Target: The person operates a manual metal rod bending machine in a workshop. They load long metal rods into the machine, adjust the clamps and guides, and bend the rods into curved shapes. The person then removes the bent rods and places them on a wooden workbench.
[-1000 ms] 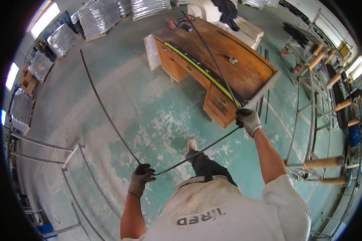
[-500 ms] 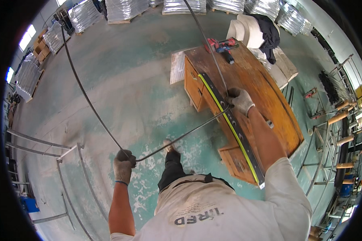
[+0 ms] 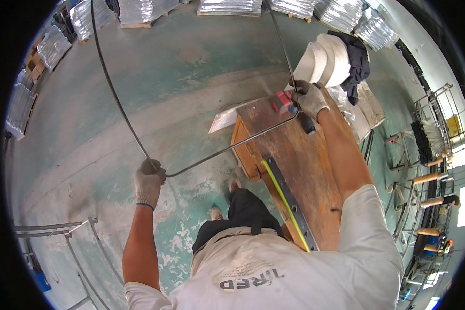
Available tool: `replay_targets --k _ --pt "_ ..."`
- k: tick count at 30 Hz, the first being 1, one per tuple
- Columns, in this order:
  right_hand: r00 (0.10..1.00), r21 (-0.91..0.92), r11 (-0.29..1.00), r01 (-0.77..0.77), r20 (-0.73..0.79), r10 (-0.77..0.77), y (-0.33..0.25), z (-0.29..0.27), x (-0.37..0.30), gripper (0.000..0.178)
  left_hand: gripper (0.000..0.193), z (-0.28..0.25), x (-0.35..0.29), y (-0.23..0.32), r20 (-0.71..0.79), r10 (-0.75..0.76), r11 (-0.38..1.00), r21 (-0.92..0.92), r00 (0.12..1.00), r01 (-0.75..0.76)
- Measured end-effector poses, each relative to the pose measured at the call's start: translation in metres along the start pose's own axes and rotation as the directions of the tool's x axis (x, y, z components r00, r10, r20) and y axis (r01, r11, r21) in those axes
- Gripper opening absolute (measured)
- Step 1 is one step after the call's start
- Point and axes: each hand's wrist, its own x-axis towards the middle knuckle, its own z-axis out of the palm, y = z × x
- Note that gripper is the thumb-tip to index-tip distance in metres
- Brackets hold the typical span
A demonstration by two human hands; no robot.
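Observation:
A bent metal rod frame [image 3: 227, 149] spans between my two gloved hands, its long sides running away past the top of the view. My left hand [image 3: 150, 178] is closed round its left bend, over the floor. Above the desk's far end, my right hand [image 3: 310, 99] grips the frame close to its right bend. Just beneath that hand sits a red and black power tool [image 3: 282, 102], partly hidden by the glove and the rod. On the wooden desk [image 3: 320, 170] lies a dark strip with holes and a yellow-green edge [image 3: 289, 201], along its left side.
Pale padded pieces [image 3: 329, 59] with a dark cloth [image 3: 357, 67] are piled beyond the desk. Wrapped pallets [image 3: 230, 7] line the far wall. Curved metal frames [image 3: 95, 243] stand at lower left, and metal racks [image 3: 411, 206] at right.
I have stepped forward along the desk, still holding the rod frame. My right hand has moved from over the dark strip to over the power tool.

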Motion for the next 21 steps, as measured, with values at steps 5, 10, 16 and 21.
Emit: replay_targets --k 5,10,16,21 --pt "0.994 -0.037 0.997 -0.068 0.081 0.07 0.047 0.015 0.171 0.026 0.016 0.072 0.12 0.035 -0.059 -0.029 0.993 0.11 0.998 0.036" --pt "0.994 -0.404 0.913 0.06 0.105 -0.019 0.104 0.02 0.315 0.036 0.017 0.143 0.22 0.037 -0.05 -0.143 0.985 0.09 0.988 0.147" --pt "0.984 -0.525 0.851 -0.005 0.149 0.098 0.185 0.046 0.386 0.036 0.018 0.215 0.28 0.028 -0.035 -0.254 0.943 0.214 0.967 0.256" --pt "0.978 -0.613 0.788 0.058 0.195 0.079 0.239 0.06 0.409 0.042 0.02 0.248 0.314 -0.013 -0.03 -0.33 0.92 0.214 0.943 0.329"
